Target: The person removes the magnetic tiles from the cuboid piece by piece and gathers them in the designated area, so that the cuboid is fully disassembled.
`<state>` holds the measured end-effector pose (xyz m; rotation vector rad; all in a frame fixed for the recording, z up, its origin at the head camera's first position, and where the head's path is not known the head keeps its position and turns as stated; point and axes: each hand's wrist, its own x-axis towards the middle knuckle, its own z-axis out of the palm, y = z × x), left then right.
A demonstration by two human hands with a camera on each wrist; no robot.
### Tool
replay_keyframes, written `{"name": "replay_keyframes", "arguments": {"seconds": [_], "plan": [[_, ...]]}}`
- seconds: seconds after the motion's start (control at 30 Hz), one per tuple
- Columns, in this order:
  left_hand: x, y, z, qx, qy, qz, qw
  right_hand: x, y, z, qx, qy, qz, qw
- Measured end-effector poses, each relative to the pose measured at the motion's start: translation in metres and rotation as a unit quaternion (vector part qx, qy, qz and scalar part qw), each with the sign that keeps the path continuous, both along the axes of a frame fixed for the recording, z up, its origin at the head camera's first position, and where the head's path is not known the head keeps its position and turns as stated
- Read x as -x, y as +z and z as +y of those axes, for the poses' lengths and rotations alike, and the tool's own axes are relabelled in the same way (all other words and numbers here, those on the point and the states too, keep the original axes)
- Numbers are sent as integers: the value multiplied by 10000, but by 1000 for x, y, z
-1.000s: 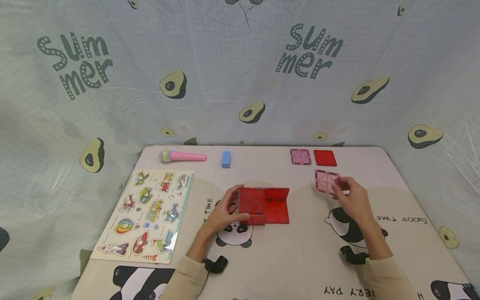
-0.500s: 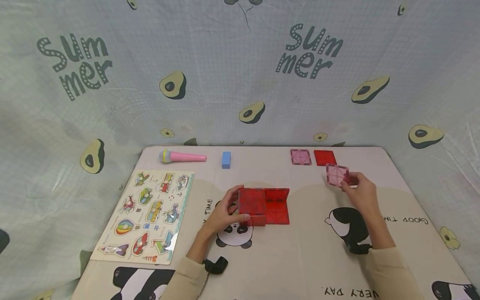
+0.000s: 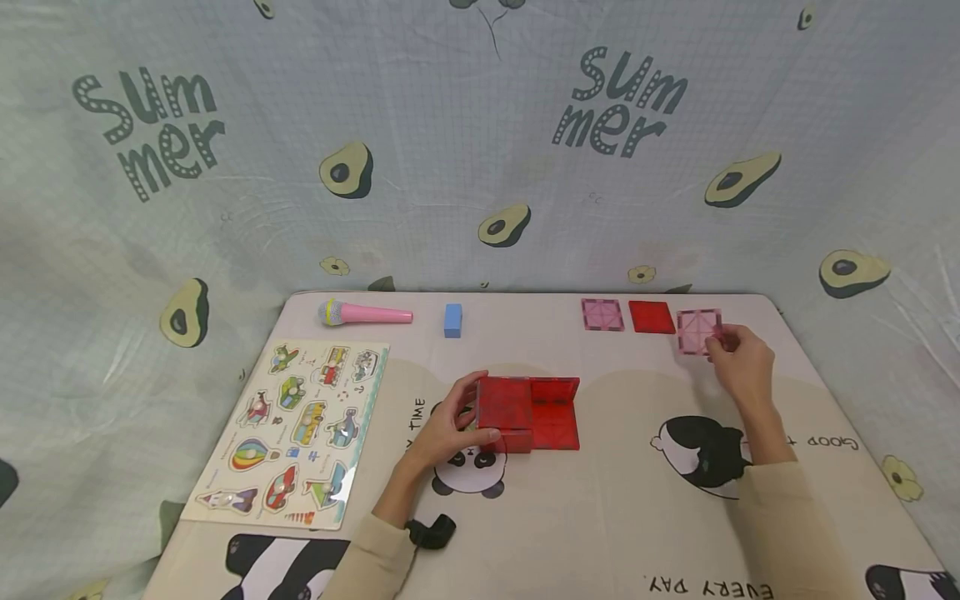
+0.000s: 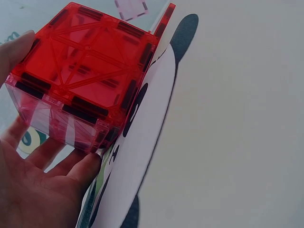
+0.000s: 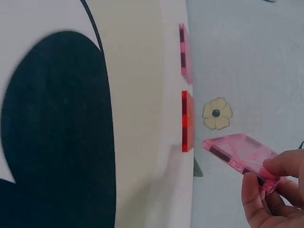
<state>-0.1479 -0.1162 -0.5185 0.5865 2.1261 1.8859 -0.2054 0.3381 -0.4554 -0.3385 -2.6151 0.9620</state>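
Observation:
My right hand [image 3: 744, 367] pinches a pink magnetic tile [image 3: 698, 331] by its near right corner, above the table's back right. In the right wrist view the tile [image 5: 240, 154] tilts, thumb on one face and fingers on the other. To its left lie a flat red magnetic tile [image 3: 652, 317] and another flat pink tile [image 3: 602, 314]. My left hand [image 3: 448, 423] grips the left side of a box [image 3: 505, 402] of red and pink magnetic tiles, its thumb at the front. Joined to the box's right are a flat red tile [image 3: 555, 427] and an upright red one behind.
A wooden picture puzzle board [image 3: 292, 433] lies at the left of the table. Along the back edge are a pink toy microphone [image 3: 367, 312] and a blue block [image 3: 453, 320]. A patterned cloth [image 3: 420, 125] hangs behind the table.
My right hand has carried the pink tile right and toward the back, from in front of the red tile to beside it. The left hand and the tile box have stayed put.

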Motion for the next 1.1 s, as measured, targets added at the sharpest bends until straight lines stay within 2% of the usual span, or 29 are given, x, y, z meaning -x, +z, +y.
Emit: {"name": "replay_keyframes", "arguments": {"seconds": [0.13,0.4,0.63,0.8,0.97,1.1], "plan": [[0,0,0,-23,-23,-19,10000,11,0,8,-47,-93,4,9999],[-1,0,0,-16,-52,-41,10000,29,-2,22,82,-156,-484,9987],[-1,0,0,23,-45,-12,10000,42,-10,29,-204,-412,-866,9952],[-1,0,0,12,-30,10,10000,48,-14,31,214,-557,-1086,9923],[-1,2,0,16,-11,-2,10000,53,-16,30,637,-667,-943,9913],[-1,2,0,3,-16,-11,10000,56,-19,28,570,-736,-896,9916]]}}
